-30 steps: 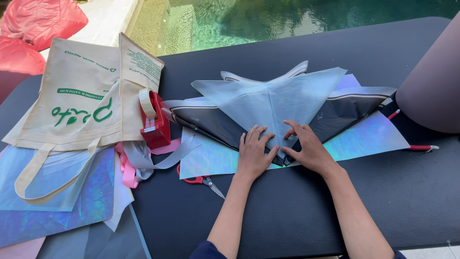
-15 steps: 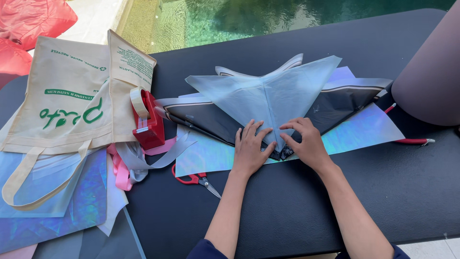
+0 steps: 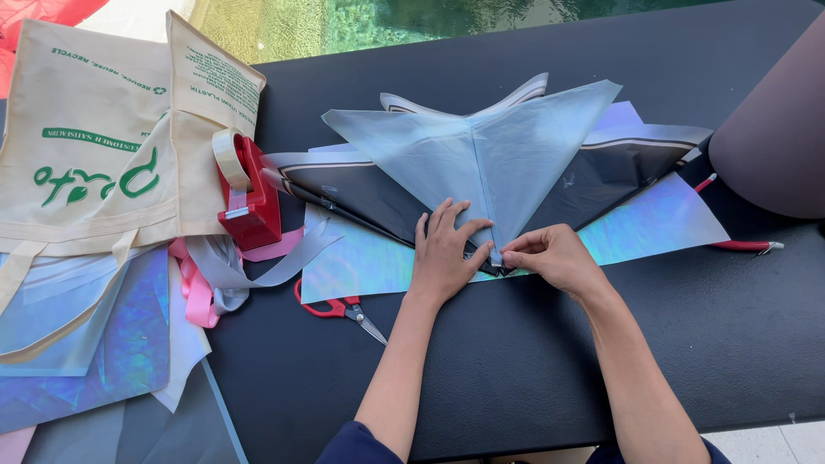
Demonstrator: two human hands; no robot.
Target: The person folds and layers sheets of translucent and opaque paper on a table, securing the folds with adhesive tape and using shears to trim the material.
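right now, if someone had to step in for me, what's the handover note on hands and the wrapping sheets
Left hand: flat, fingers spread, pressing the translucent folded sheet near its lower point.
Right hand: pinching that same point at the bottom tip.
The sheet lies over a black sheet and an iridescent sheet on the black table.
Red scissors and the red tape dispenser sit to the left, untouched.
Done: sheet folded to a point. Left: no tape visible on the tip.

Bare forearms, dark navy sleeves
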